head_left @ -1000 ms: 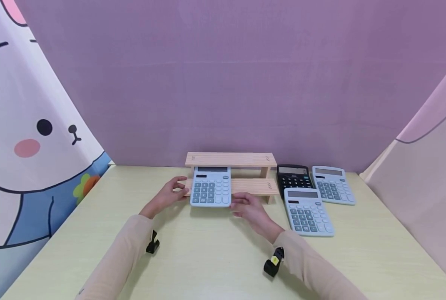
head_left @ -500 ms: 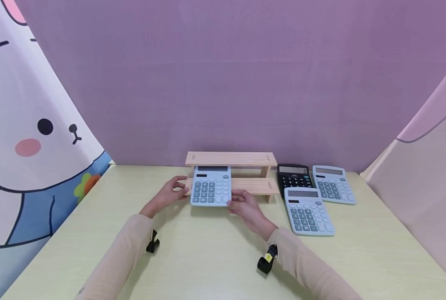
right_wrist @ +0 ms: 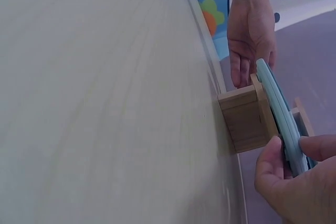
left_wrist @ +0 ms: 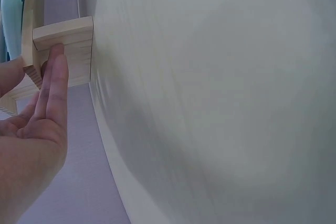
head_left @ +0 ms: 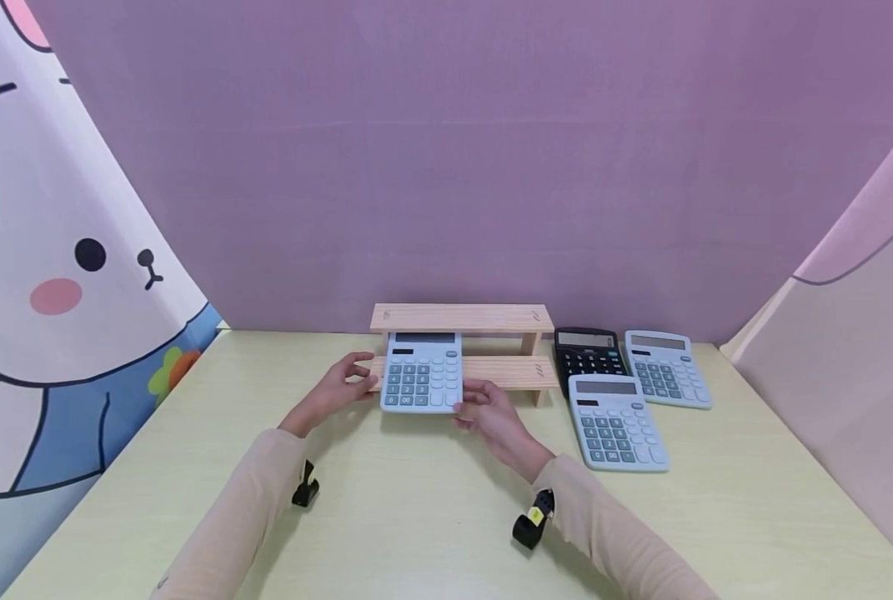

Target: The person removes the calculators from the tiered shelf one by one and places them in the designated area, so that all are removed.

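Observation:
A light-blue calculator (head_left: 421, 375) leans tilted on the left part of a two-step wooden rack (head_left: 463, 317), its keys facing me and its top just under the upper board. My right hand (head_left: 497, 423) pinches its lower right corner; the right wrist view shows thumb and fingers (right_wrist: 273, 156) on either side of the thin edge. At the left end of the lower board (head_left: 502, 372), my left hand (head_left: 332, 393) holds the wood. Its thumb (left_wrist: 10, 74) lies on one side of the board and the longer fingers reach along the other in the left wrist view.
Right of the rack lie a black calculator (head_left: 589, 360) and two more light-blue ones, a front calculator (head_left: 617, 423) overlapping the black one and a rear calculator (head_left: 668, 370). A purple curtain (head_left: 461, 167) hangs behind the pale table (head_left: 416, 517).
My right hand has shifted slightly left and now pinches the calculator's lower right corner. The left hand and the calculator have stayed nearly still.

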The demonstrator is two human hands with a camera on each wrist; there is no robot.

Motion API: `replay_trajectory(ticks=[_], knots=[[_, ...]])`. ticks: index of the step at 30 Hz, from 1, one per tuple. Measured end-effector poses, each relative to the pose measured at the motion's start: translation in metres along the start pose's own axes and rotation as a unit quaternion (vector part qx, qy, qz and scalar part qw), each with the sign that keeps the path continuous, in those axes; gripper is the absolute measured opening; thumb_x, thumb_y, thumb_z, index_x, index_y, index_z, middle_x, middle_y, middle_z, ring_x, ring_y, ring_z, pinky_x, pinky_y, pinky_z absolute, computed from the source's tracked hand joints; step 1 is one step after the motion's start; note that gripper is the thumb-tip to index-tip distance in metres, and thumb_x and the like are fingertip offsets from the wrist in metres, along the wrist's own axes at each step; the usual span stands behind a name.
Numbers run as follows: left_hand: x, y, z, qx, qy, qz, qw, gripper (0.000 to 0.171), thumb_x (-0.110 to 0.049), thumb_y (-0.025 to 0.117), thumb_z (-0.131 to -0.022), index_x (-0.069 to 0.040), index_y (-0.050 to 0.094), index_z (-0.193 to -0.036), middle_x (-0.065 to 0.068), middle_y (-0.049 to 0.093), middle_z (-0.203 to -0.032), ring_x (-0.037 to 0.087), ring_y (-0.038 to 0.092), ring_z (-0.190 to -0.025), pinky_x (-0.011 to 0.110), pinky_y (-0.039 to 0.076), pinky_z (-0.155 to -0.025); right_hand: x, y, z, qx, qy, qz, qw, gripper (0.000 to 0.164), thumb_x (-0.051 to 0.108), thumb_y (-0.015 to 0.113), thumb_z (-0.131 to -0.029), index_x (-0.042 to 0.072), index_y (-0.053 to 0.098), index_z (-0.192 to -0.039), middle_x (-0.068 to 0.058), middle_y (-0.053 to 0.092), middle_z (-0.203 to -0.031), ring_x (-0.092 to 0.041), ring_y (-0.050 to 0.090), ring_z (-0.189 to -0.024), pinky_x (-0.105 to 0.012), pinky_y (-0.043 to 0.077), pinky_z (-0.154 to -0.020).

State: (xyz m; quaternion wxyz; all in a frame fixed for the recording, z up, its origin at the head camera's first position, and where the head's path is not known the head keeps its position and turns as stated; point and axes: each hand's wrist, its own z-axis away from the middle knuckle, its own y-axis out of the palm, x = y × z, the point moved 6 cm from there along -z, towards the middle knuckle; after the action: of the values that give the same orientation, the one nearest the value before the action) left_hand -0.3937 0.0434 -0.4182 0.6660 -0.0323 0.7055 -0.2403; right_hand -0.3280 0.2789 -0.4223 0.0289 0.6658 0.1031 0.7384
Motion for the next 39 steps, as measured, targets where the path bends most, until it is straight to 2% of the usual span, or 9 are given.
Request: replay_trajectory(ticks=[13,27,35,39], knots=[[-0.001,0.001,0.001,-0.001,0.002,0.005,1.0000,0.053,-0.006,0.052,-0.092,0.000,0.027,-0.139,0.027,0.045,-0.118,0.026,0.061,-0.093,0.033,0.056,-0.084,0.001,0.000,0.000,0.005,-0.002,-0.014,1.000,0.048,-0.015,0.052,-0.080,-0.004,0.040,-0.124,-0.018,0.053,-0.107,-0.016,0.058,-0.080,-0.026,0.055,-0.078],[0.000,0.000,0.001,0.003,-0.005,0.007,1.0000,0.055,-0.008,0.051,-0.093,-0.001,0.025,-0.140,0.027,0.044,-0.121,0.036,0.060,-0.100,0.035,0.055,-0.087,0.002,-0.001,0.007,0.005,-0.008,-0.026,1.000,0.048,-0.016,0.051,-0.080,-0.005,0.039,-0.125,-0.016,0.052,-0.107,-0.017,0.057,-0.083,-0.025,0.055,-0.078],[-0.002,0.001,0.003,0.003,-0.010,0.001,0.9999,0.054,-0.008,0.052,-0.092,-0.001,0.026,-0.140,0.026,0.044,-0.120,0.031,0.060,-0.099,0.034,0.056,-0.086,0.002,-0.001,0.012,0.011,-0.007,-0.023,1.000,0.048,-0.015,0.051,-0.080,-0.007,0.037,-0.126,-0.015,0.052,-0.105,-0.016,0.058,-0.082,-0.028,0.055,-0.083],[-0.002,0.001,0.003,0.004,-0.010,-0.003,0.9999,0.055,-0.009,0.052,-0.092,-0.002,0.026,-0.140,0.026,0.045,-0.120,0.030,0.060,-0.099,0.032,0.056,-0.085,0.002,-0.001,0.013,0.007,-0.004,-0.024,1.000,0.049,-0.015,0.051,-0.080,-0.006,0.038,-0.125,-0.014,0.053,-0.104,-0.016,0.058,-0.082,-0.027,0.055,-0.081]])
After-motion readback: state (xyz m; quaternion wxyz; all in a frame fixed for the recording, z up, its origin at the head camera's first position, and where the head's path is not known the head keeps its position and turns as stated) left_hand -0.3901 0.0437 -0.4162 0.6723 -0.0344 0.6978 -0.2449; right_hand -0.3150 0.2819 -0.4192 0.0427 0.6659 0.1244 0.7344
